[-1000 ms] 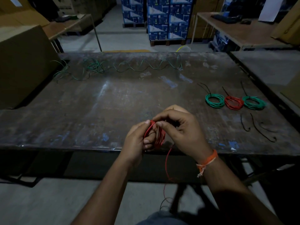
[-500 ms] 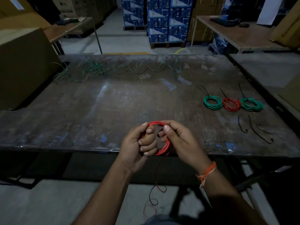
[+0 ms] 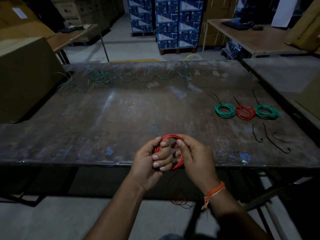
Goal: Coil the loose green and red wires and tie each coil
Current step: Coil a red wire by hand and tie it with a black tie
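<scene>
Red wire coil (image 3: 173, 136) is in both your hands, held just above the near edge of the metal table (image 3: 121, 118). Left hand (image 3: 152, 161) has its fingers curled through the loop and gripping it; right hand (image 3: 194, 156) pinches the top and right side of the loop between thumb and fingers. Step in hand, as I read it: winding the red wire, not yet tying. A dim tail (image 3: 180, 201) hangs below your hands toward the floor, so there looks to be slack left; how much I can't tell in this light. Next move calls for feeding that tail round the loop with the right hand while the left keeps the turns stacked, then reaching for a black tie (image 3: 275, 142) from the loose ones lying well to your right. Three tied coils sit beyond them in a touching row: green coil (image 3: 224, 110), red tied coil (image 3: 245, 113), second green coil (image 3: 265, 112). Loose green wire (image 3: 138, 78) sprawls along the far edge, untouched, so the job looks a bit past halfway. Room: the table middle between you and the green wire gives space to set the coil down. Watch the near edge, since the tail hangs over it and could snag on the frame below. Cardboard box (image 3: 26, 75) crowds the far left corner.
</scene>
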A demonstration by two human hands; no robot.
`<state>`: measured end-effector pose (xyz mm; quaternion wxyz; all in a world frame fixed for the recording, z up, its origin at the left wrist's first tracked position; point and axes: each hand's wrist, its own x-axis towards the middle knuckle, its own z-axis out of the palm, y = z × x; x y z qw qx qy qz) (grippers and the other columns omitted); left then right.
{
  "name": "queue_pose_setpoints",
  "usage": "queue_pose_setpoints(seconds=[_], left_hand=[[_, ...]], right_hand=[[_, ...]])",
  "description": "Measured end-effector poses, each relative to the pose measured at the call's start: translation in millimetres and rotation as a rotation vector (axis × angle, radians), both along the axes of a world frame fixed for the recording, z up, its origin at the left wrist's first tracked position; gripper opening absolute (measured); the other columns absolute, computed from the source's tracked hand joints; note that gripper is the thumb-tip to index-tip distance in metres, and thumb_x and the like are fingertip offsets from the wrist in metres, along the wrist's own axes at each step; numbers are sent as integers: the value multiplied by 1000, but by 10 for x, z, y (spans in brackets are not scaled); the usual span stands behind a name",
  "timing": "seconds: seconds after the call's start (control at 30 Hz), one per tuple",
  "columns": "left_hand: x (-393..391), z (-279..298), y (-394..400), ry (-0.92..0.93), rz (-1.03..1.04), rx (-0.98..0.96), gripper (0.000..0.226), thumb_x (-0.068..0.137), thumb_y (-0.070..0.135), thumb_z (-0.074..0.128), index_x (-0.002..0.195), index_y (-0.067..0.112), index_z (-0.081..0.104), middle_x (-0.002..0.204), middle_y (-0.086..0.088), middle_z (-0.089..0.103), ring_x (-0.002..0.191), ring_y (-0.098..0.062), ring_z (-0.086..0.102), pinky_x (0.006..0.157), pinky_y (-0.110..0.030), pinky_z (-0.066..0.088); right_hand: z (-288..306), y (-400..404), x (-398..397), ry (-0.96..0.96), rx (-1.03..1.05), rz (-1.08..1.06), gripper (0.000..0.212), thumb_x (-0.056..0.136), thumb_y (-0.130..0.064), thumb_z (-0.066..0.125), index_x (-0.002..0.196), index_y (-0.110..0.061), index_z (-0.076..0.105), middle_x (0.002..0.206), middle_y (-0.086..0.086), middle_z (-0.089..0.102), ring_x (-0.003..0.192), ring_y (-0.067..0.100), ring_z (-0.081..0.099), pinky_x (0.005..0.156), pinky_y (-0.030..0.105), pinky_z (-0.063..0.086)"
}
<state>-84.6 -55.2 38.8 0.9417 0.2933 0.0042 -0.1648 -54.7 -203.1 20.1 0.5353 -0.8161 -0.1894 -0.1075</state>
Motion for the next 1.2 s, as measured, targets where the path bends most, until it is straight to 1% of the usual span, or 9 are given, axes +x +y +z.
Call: queue_pose_setpoints(seconds=[0.1,0.17,0.3,0.4,0.6,0.7,0.93,1.1,1.2], left_hand=[[1,-10,13,18,14,7,37,100,26,36,71,17,57,44,12,32,39,-5,12,42,-19,14],[5,-34,24,18,25,33,33,99,26,39,72,17,56,44,12,31,38,-5,13,41,-20,15],[11,-31,-5,-51,42,112,23,95,27,49,76,16,54,46,11,29,35,-2,24,40,-21,17],[6,4,-47,-77,67,164,25,98,25,46,76,16,53,47,11,28,35,-2,23,40,-22,17],[-12,23,-80,-45,117,159,28,98,25,39,74,16,51,45,10,27,34,-2,22,38,-20,17],[-1,26,-95,-62,108,186,31,101,27,40,74,15,53,46,10,27,35,-2,23,38,-20,18],[11,56,-186,-96,108,298,27,99,27,40,79,13,50,49,7,26,37,-4,23,41,-23,16],[-11,48,-270,-67,140,291,28,99,28,40,78,12,49,48,7,25,37,-4,22,39,-19,19],[-19,65,-345,-52,119,298,29,100,28,39,77,13,47,48,8,24,37,-4,21,40,-19,13]], right_hand=[[24,-31,5,15,-5,41,28,103,-12,55,123,-24,70,96,-7,75,78,1,70,68,18,54],[29,-31,17,7,-17,40,30,102,-12,57,126,-26,69,98,-7,75,79,0,70,71,19,55],[20,-45,66,-111,-67,-30,24,97,-12,63,108,-28,76,87,-8,73,81,6,69,75,33,54],[27,-56,59,-131,-34,-81,24,94,-7,65,105,-25,78,85,-10,74,81,4,69,74,27,54],[63,-82,59,12,36,31,25,99,-10,62,109,-27,77,87,-7,75,72,6,71,64,20,53],[35,-97,39,3,49,-1,24,100,-13,61,111,-27,77,86,-8,71,69,8,70,62,20,52],[3,-206,42,8,39,-12,24,101,-15,58,113,-27,75,93,-9,72,78,7,71,69,34,59],[-6,-291,47,21,6,56,30,104,-30,46,123,-24,69,96,-10,69,92,7,67,81,26,53],[-20,-313,-8,-1,37,69,29,106,-30,43,114,-22,69,85,-12,61,85,11,63,75,25,48]])
